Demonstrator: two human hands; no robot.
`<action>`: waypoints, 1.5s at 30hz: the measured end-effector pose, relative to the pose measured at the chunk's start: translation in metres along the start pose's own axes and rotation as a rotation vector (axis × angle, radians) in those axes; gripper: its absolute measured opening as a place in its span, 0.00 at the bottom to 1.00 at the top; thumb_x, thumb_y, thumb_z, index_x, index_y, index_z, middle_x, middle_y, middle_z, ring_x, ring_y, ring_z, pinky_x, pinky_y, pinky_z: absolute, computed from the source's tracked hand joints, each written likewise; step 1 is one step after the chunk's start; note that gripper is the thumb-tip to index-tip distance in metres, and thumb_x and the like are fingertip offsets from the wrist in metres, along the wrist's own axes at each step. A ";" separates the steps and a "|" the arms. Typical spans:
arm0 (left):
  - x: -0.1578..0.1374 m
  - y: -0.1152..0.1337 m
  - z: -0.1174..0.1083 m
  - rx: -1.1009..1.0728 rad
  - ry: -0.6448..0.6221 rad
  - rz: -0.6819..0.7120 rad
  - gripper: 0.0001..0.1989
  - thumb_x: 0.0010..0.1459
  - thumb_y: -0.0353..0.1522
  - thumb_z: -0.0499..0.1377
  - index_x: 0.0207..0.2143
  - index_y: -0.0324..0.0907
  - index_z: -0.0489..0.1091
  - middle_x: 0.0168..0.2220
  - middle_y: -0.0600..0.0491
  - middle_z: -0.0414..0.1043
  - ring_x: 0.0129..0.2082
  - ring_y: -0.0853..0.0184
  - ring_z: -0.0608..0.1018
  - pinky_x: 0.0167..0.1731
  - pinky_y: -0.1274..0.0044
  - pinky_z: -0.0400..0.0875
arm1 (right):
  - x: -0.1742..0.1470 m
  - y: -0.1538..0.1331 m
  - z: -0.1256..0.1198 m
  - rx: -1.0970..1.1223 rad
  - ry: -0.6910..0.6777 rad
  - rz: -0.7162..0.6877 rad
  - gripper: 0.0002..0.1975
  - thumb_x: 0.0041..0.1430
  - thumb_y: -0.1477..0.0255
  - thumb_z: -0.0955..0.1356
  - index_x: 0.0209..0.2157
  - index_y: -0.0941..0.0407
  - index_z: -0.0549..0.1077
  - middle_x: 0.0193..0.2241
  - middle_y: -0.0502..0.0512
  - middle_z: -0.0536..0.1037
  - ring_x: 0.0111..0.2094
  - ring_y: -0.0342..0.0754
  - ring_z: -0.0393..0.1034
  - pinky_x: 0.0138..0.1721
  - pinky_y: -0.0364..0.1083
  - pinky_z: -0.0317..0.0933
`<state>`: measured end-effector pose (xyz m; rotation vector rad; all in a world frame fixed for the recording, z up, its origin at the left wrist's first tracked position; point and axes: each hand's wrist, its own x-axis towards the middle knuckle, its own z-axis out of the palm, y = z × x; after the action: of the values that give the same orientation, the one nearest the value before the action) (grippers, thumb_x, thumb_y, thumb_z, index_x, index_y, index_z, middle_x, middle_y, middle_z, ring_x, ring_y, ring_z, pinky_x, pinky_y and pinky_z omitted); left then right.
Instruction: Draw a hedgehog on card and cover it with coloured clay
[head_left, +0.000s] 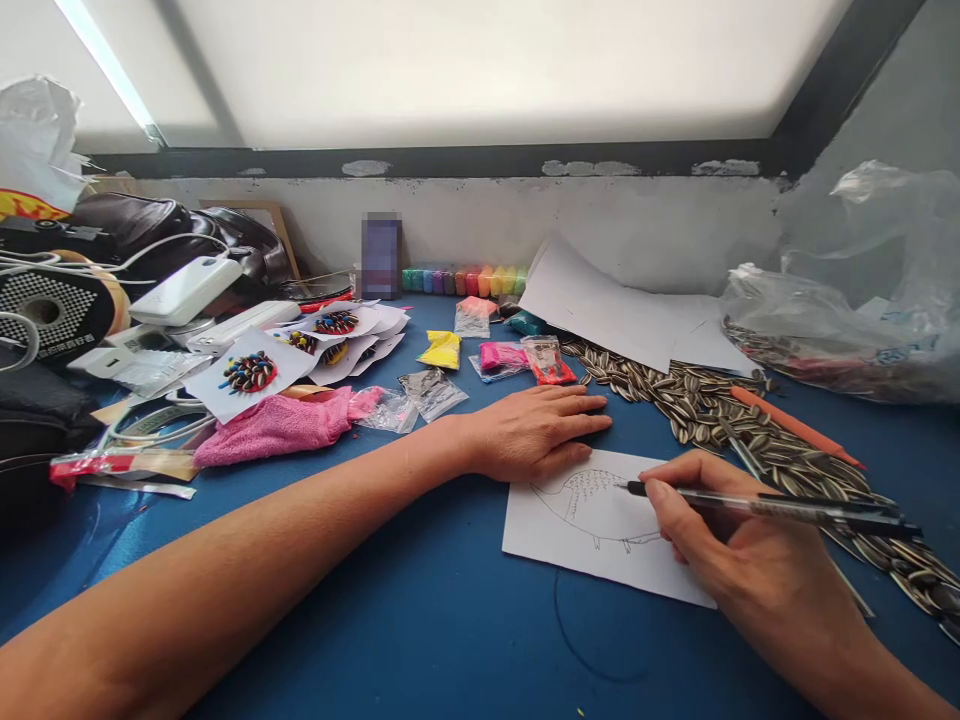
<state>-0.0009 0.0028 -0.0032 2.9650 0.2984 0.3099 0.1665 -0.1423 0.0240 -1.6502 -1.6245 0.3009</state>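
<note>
My right hand (739, 535) grips a black pen (795, 508), its tip touching a white sheet of paper (540, 535). On that paper is an ink drawing (600, 505) of a rounded animal with short legs and small marks across its back; my right fingers cover one end of it. My left hand (536, 430) lies flat with fingers stretched out, at the paper's upper left edge. Striped sunflower seeds (690, 400) are heaped just beyond and to the right of both hands.
An orange tool (799, 428) lies on the seeds. White sheets (615, 310) and a plastic bag (832, 330) sit behind. Clay packets (440, 349), a pink cloth (277, 427), seed-covered paper pieces (251, 373) and a white charger (186, 290) crowd the left and middle.
</note>
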 end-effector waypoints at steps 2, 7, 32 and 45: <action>0.000 0.000 0.000 0.001 -0.005 -0.004 0.25 0.70 0.37 0.46 0.64 0.35 0.57 0.68 0.43 0.51 0.68 0.59 0.55 0.66 0.67 0.49 | 0.000 0.002 -0.001 -0.004 0.017 0.002 0.09 0.53 0.64 0.66 0.23 0.52 0.72 0.15 0.46 0.71 0.14 0.41 0.63 0.14 0.40 0.56; 0.000 0.001 -0.001 0.004 -0.017 -0.022 0.25 0.70 0.37 0.46 0.64 0.36 0.57 0.68 0.44 0.51 0.68 0.60 0.54 0.67 0.67 0.49 | -0.001 0.004 0.000 -0.012 -0.011 0.013 0.10 0.54 0.64 0.65 0.24 0.52 0.72 0.17 0.48 0.74 0.17 0.43 0.68 0.17 0.40 0.60; 0.000 0.001 -0.001 -0.006 -0.022 -0.022 0.24 0.69 0.37 0.47 0.64 0.35 0.58 0.68 0.44 0.51 0.68 0.58 0.54 0.67 0.66 0.48 | -0.002 0.002 0.001 -0.016 -0.029 -0.027 0.10 0.54 0.65 0.65 0.23 0.52 0.71 0.17 0.47 0.72 0.17 0.42 0.66 0.17 0.40 0.59; 0.000 0.000 0.000 -0.003 -0.013 -0.014 0.24 0.70 0.37 0.46 0.64 0.35 0.58 0.68 0.43 0.51 0.69 0.58 0.54 0.66 0.65 0.49 | -0.005 0.007 -0.001 0.017 -0.174 -0.036 0.10 0.60 0.64 0.64 0.28 0.52 0.73 0.22 0.50 0.77 0.23 0.46 0.72 0.23 0.42 0.66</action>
<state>-0.0010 0.0023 -0.0028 2.9595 0.3167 0.2891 0.1719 -0.1465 0.0181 -1.6174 -1.7729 0.4501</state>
